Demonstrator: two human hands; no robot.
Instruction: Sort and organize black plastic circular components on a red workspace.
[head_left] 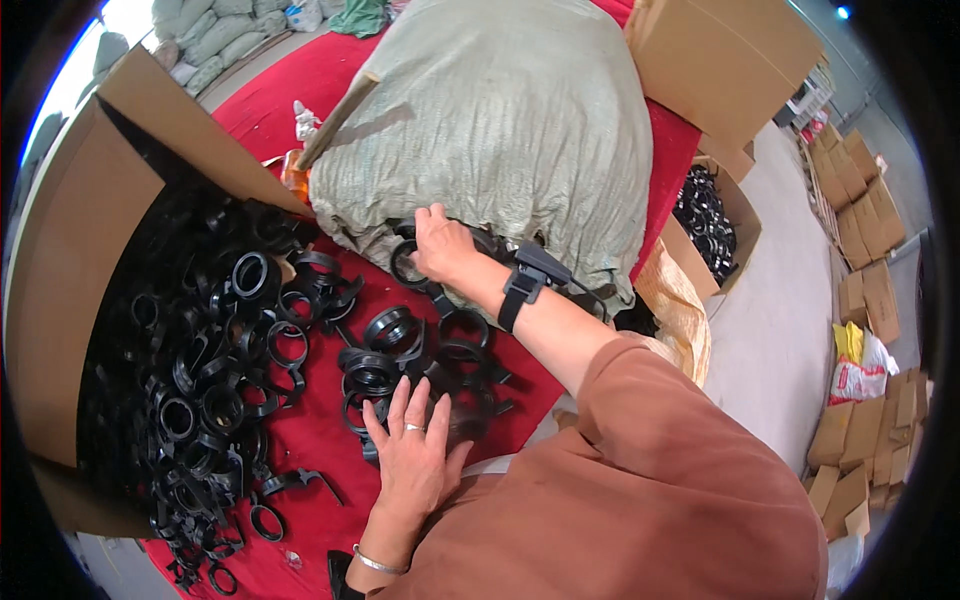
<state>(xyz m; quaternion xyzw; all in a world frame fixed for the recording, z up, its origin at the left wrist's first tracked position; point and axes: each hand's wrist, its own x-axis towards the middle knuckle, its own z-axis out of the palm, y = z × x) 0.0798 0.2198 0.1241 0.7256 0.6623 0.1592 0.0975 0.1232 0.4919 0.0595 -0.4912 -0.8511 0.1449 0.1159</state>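
My left hand (pixel 412 460) lies palm down with its fingers spread, touching the near side of a small pile of black plastic ring parts (pixel 392 328). It wears a ring and a bracelet. My right hand (pixel 443 247) is at the gathered mouth of a big grey-green woven sack (pixel 500 120), fingers bent against the fabric. A black ring part (pixel 405 264) shows right beside it. Whether the fingers grip the fabric or the part is hidden. A black strap device (pixel 535 277) sits on my right wrist. More black parts peek out under the sack's edge.
A cardboard box (pixel 75 270) lies open at left, with many black ring parts (pixel 225 405) spilling onto the red cloth (pixel 330 440). A stick (pixel 338 120) leans on the sack. Another box (pixel 745 225) of black parts stands at right, beside a yellowish woven bag (pixel 680 310). Stacked cartons (pixel 865 215) line the floor.
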